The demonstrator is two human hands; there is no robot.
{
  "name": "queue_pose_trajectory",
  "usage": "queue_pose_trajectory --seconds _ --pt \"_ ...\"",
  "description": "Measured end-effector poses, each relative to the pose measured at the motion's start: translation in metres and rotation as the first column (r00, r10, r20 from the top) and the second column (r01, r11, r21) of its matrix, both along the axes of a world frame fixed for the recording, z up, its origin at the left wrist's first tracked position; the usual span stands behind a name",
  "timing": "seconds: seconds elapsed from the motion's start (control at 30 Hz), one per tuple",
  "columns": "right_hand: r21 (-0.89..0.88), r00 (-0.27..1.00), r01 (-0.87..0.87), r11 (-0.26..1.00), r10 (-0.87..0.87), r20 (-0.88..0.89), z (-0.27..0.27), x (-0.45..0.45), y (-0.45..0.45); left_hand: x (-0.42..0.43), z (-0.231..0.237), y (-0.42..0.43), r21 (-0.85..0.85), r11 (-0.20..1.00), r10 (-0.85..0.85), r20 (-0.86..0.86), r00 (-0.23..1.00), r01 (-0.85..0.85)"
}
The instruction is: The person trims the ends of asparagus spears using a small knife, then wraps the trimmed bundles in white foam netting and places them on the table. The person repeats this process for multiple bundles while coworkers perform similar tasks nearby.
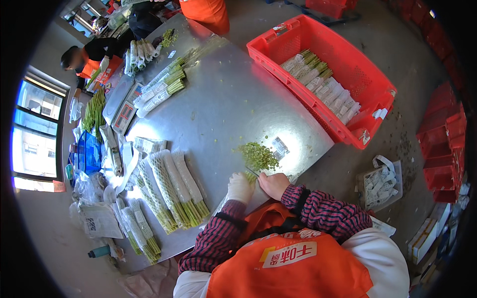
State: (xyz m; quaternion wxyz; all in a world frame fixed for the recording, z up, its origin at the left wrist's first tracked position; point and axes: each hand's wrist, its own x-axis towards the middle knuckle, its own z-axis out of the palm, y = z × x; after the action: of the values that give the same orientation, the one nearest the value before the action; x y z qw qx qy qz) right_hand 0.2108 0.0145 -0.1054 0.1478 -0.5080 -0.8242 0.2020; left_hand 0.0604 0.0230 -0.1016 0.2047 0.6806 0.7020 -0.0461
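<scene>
My left hand (pixel 240 189), in a white glove, is closed around a bundle of green stalks (pixel 250 178), likely asparagus, near the front edge of the metal table. Only the bundle's cut end shows clearly; most of it is hidden under the hand. In my bare right hand (pixel 275 185) is a knife (pixel 252 171), its thin blade lying across that end. Just beyond the blade lies a heap of short green cut pieces (pixel 259 154). A printed label (pixel 279 147) rests beside the heap.
Bundles in white foam net (pixel 164 186) lie to my left, near a blue basket (pixel 88 151) and a digital scale (pixel 125 113). A red crate (pixel 316 89) holding wrapped bundles stands at the table's right edge. Across the table a co-worker (pixel 98 61) handles stalks.
</scene>
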Motion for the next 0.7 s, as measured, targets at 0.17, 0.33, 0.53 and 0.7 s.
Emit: queue_pose_trajectory --seconds 0.17,0.33,0.53,0.7 --pt "-0.230 0.999 -0.009 0.973 0.019 0.042 0.0071 -0.0025 0.0017 -0.0013 -0.0059 -0.0013 0.034 0.999 -0.040 -0.030 0.999 0.041" --pt "-0.164 0.998 -0.048 0.985 0.054 0.030 0.0081 0.0001 -0.0009 -0.0013 -0.0089 -0.0027 0.083 0.994 -0.063 -0.076 0.995 0.069" --pt "-0.111 0.993 -0.086 0.990 0.094 0.067 0.0063 -0.0015 0.0003 -0.0038 -0.0105 -0.0022 0.058 0.997 -0.054 -0.018 0.998 0.055" --pt "-0.078 0.991 -0.113 0.991 0.118 0.067 0.0076 -0.0023 0.0027 -0.0018 -0.0084 -0.0038 0.090 0.993 -0.068 -0.082 0.994 0.075"
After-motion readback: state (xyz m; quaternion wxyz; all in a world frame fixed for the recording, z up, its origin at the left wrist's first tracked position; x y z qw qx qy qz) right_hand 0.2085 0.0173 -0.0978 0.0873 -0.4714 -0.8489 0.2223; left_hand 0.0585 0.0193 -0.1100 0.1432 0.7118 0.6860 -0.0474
